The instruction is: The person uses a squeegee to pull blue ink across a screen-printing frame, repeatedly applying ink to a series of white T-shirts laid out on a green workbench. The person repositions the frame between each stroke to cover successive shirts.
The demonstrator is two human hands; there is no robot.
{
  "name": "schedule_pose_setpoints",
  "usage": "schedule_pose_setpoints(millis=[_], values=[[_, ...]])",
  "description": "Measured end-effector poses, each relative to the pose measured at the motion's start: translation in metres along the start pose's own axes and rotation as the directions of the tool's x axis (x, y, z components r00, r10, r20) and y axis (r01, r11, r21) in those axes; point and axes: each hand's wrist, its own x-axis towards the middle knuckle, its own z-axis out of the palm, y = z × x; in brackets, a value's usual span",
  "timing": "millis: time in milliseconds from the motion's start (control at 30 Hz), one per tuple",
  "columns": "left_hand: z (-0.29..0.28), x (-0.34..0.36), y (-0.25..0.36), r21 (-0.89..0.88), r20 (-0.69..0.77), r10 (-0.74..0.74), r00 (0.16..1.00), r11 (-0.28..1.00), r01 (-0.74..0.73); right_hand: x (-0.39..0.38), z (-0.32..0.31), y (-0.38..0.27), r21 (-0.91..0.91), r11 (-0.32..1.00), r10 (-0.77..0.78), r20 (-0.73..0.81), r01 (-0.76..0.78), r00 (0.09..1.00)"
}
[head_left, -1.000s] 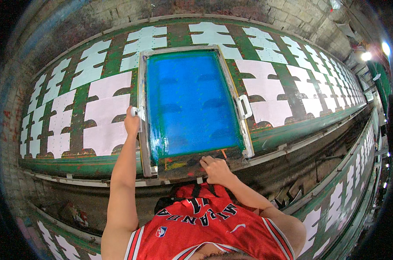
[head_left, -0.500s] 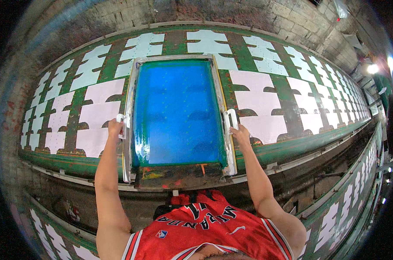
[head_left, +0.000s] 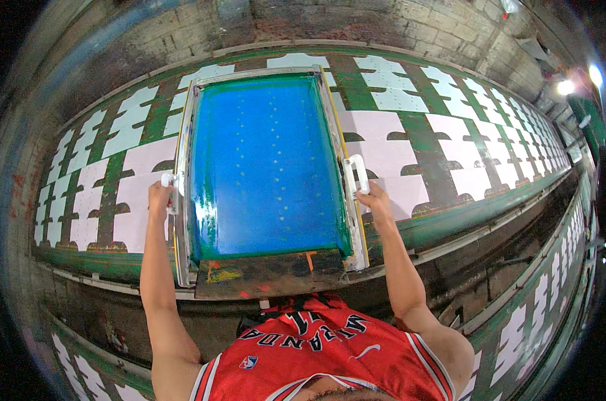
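Head | left hand (head_left: 160, 192) and right hand (head_left: 375, 199) grip white handles (head_left: 363, 175) of blue printing screen (head_left: 264, 167) | risk: uneven pull may tilt it, smudging pale-pink panels (head_left: 375, 152)

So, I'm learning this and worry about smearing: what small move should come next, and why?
I'd probably shift the rectangular metal frame level, without dragging: the left hand and right hand grip white loop handles on opposite sides, its glossy blue surface looks wet, and flat pale pink pieces lie close on both sides.
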Motion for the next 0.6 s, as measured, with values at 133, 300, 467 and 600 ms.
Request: schedule_pose_setpoints(millis=[133, 300, 467, 600], values=[[0.024, -0.013, 0.014, -0.057, 0.124, 0.006, 0.992, 0.998, 0.001, -0.036, -0.027, -0.018, -0.005, 0.998, 0.068, -0.07, -0.068, 0.995], [0.043, -0.025, 0.039, -0.124, 0.236, 0.052, 0.97, 0.992, -0.023, -0.078, -0.047, -0.026, 0.02, 1.0, 0.025, -0.115, -0.023, 0.993], [0.07, -0.034, 0.064, -0.113, 0.311, 0.1, 0.945, 0.991, -0.068, -0.129, -0.07, -0.021, 0.011, 1.0, 0.02, -0.208, -0.018, 0.978], [0.102, -0.047, 0.081, -0.104, 0.373, 0.123, 0.92, 0.991, -0.09, -0.158, -0.092, -0.022, 0.173, 0.985, 0.072, -0.298, -0.021, 0.952]])
